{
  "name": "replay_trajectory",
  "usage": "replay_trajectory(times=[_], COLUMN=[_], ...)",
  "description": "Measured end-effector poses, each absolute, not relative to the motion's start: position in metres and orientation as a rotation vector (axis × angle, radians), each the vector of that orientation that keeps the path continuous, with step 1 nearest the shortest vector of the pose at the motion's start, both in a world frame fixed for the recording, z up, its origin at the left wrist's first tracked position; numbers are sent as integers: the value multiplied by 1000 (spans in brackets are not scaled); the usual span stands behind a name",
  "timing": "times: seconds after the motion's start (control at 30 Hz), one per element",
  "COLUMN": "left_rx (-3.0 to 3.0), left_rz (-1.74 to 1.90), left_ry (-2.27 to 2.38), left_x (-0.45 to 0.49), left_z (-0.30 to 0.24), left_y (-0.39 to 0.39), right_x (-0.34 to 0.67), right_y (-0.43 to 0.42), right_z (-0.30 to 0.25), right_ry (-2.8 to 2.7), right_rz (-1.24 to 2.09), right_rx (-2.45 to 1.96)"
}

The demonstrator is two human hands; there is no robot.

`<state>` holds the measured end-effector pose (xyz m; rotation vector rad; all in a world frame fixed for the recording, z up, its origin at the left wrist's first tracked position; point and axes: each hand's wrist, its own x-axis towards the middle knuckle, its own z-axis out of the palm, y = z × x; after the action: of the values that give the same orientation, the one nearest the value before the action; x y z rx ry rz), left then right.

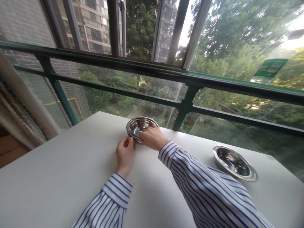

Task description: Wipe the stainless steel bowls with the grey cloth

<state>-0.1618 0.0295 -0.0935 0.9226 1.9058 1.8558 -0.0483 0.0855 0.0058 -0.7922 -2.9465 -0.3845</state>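
A stack of shiny metal bowls [136, 123] stands at the far edge of the white table, its rims nested closely together. My right hand [154, 136] reaches over the near right side of the stack. Its fingers are closed on the top bowl's rim, with the fingertips partly hidden inside. At the front left of the stack is my left hand [125, 152], fingers curled and thumb against the bowls' side. Off to the right, apart from both hands, another metal bowl [234, 161] rests on the table beyond my right sleeve.
The white table [71, 171] ends at a dark green railing [133, 68] with glass panels behind it. A bottle with a green label [269, 68] is near the railing at the upper right. A curtain [21, 107] hangs at the left.
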Motion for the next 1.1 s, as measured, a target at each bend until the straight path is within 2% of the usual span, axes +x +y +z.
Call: replay_trajectory(times=[0.37,0.8,1.1], left_rx=[900,853,822], left_rz=[1859,1911,1942], left_ry=[1902,1859,1739], left_x=[-159,-158,-156], left_z=[-92,-93,-85], left_y=[30,30,26], right_x=[-46,-40,-34], right_y=[85,92,93], right_z=[2,-1,-4], right_ry=[-2929,-2648,-2613], right_rz=[-521,-517,-564], right_rx=[-683,-922,-781])
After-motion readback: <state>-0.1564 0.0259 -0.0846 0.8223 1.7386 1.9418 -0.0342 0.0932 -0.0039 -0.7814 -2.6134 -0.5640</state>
